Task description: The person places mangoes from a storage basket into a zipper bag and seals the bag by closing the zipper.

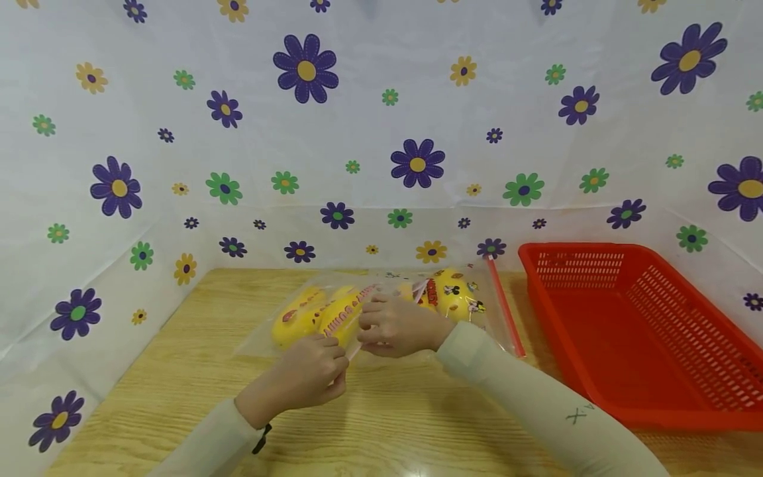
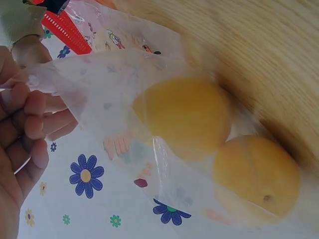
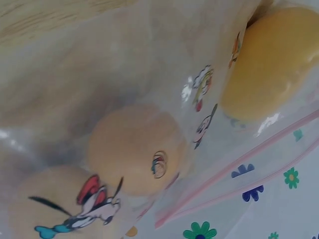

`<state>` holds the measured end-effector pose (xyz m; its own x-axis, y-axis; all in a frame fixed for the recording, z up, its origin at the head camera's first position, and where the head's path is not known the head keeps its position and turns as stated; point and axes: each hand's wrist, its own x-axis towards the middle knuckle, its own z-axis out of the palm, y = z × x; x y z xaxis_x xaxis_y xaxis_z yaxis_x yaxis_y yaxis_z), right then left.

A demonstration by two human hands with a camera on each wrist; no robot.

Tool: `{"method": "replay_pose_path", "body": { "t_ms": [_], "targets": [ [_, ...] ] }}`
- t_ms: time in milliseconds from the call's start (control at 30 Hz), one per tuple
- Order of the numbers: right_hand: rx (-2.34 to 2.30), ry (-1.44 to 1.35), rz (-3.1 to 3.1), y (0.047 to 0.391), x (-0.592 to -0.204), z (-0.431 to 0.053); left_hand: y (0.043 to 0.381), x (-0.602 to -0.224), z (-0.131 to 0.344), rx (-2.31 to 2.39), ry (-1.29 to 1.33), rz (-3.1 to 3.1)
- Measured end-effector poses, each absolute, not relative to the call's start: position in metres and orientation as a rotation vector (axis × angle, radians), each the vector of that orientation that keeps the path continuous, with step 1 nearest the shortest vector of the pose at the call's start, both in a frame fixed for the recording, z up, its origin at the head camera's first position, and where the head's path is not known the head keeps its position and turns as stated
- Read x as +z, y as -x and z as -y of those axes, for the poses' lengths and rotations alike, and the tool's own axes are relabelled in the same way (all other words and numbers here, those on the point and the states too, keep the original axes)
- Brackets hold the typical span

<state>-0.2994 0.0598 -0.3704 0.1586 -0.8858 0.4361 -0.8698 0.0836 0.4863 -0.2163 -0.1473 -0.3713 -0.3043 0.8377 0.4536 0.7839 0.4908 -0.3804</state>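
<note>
A clear printed zip bag (image 1: 253, 343) lies on the table, with smooth yellow fruits (image 1: 292, 328) inside whose exact kind I cannot tell. My left hand (image 1: 306, 372) pinches the near end of its pale pink closure (image 1: 354, 352). Just to the right, my right hand (image 1: 401, 324) grips the same edge with curled fingers. Behind that hand lies a second clear bag (image 1: 490, 281), printed with cartoon figures and holding yellow fruit (image 1: 447, 288); a red strip (image 1: 507, 308) edges it. Rounded fruits (image 2: 184, 117) show through plastic in the left wrist view. The right fingertips are hidden in the right wrist view.
A red perforated plastic basket (image 1: 584, 358) stands on the right side of the wooden table (image 1: 197, 331). A white flowered sheet (image 1: 357, 119) hangs behind and along both sides. A dark item (image 1: 262, 438) sits at the left cuff.
</note>
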Motion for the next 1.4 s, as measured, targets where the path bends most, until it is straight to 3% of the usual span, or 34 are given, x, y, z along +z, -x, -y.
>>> {"method": "replay_pose_path", "body": {
  "t_ms": [467,900,1400],
  "targets": [
    [0.06,-1.7,1.762,0.317,-0.371,-0.076,0.215,-0.37,0.152,0.11,1.208,2.113],
    [0.057,-1.657,1.814,0.315,-0.368,-0.07,0.218,-0.37,0.129,-0.064,0.793,2.346],
    [-0.026,-1.68,1.665,0.312,-0.367,-0.068,0.214,-0.37,0.119,0.011,0.754,2.308]
  ]
}}
